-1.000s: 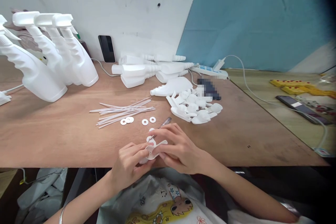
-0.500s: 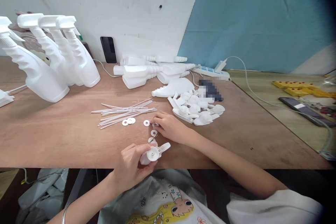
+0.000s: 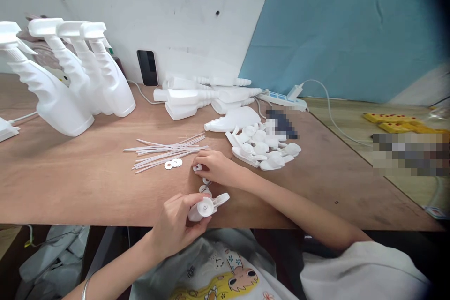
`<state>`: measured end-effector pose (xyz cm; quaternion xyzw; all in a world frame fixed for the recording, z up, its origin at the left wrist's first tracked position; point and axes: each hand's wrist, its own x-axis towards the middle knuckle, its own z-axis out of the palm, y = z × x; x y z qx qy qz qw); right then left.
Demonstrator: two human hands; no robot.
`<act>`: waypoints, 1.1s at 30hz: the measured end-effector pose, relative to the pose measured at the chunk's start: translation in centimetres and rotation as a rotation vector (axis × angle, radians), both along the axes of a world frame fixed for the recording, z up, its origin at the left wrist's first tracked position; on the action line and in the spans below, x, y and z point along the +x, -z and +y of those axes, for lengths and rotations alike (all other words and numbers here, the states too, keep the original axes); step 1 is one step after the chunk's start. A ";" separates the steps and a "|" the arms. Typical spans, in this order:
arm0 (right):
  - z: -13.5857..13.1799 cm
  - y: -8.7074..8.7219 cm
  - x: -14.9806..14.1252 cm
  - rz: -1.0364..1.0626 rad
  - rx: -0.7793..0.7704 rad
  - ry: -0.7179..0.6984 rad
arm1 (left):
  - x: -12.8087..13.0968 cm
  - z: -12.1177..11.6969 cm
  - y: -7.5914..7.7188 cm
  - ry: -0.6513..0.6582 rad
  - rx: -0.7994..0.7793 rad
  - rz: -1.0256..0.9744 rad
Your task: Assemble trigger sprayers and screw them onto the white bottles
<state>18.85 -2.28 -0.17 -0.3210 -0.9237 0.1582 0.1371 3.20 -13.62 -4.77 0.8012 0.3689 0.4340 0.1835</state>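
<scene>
My left hand (image 3: 177,218) is closed around a white spray trigger head (image 3: 205,207), its round open underside turned up and its lever pointing right. My right hand (image 3: 216,167) reaches to the tabletop, thumb and fingers pinched at a flat white ring washer (image 3: 197,167), which they partly cover. Between the two hands lie a few more washers (image 3: 204,189), with something thin and dark across them that I cannot make out. To the left rest other washers (image 3: 168,165), beside a loose bundle of thin white tubes (image 3: 165,151).
A heap of white trigger heads (image 3: 262,146) lies right of centre. Behind it are white bottles (image 3: 190,97) on their sides and a power strip (image 3: 284,99). Spray bottles (image 3: 63,103) with heads stand at the left. A phone (image 3: 147,68) leans on the wall.
My right hand has moved a little left, from one washer to the washer beside it. My left hand keeps the trigger head in nearly the same place.
</scene>
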 end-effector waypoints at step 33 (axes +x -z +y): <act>-6.9 -2.4 4.0 0.229 0.156 -0.254 | -0.1 0.0 0.2 0.030 0.016 -0.068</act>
